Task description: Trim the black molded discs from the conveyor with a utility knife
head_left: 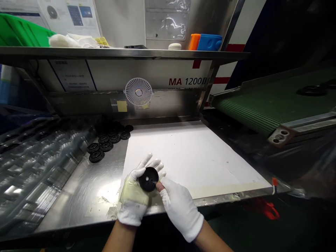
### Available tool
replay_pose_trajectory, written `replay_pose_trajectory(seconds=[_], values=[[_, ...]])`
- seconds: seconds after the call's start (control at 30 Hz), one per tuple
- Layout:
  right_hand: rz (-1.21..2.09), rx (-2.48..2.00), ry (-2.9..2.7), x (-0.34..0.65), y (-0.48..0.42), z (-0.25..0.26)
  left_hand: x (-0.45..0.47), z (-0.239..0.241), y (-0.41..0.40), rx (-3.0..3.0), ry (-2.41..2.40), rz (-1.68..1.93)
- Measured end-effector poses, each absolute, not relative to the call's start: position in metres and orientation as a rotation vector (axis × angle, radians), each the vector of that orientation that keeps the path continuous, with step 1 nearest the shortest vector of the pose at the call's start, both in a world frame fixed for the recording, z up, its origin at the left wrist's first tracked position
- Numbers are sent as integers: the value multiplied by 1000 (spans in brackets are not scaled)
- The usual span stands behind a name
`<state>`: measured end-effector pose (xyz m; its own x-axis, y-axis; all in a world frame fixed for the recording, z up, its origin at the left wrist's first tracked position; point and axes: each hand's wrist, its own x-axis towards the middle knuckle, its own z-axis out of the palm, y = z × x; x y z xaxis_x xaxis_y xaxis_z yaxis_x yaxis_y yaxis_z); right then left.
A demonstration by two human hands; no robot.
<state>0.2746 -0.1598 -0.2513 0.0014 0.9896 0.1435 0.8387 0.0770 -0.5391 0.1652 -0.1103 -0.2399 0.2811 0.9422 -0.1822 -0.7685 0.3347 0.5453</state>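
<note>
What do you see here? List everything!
black disc: 1, black, between both hands
ribbed black discs: about seven, black, on steel counter
paper sheet: 1, white, on steel counter
clear plastic trays: a stack, clear, far left
fan: 1, white, on back panel
conveyor belt: 1, green, at right
bin: 1, green, top shelf
block: 1, blue, top shelf
left hand: 1, white glove, under the disc
right hand: 1, white glove, thumb on the disc

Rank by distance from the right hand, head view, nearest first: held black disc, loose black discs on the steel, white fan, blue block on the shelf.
From the right hand:
1. Black disc: in the left hand, touching the right.
2. Loose black discs: left, on steel.
3. White fan: ahead, past the sheet.
4. Blue block: upper shelf, farthest.
</note>
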Motion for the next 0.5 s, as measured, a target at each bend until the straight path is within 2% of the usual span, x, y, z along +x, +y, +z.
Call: replay_pose_trajectory(seconds=[0.07, 0.33, 0.5], values=[[416, -1769, -1888, 278, -158, -250, 162, -239, -109, 324, 494, 1149], [223, -1854, -1892, 275, -160, -251, 174, -240, -110, 416, 509, 1390], [235, -1860, -1889, 265, -166, -254, 176, -242, -104, 331, 496, 1420]])
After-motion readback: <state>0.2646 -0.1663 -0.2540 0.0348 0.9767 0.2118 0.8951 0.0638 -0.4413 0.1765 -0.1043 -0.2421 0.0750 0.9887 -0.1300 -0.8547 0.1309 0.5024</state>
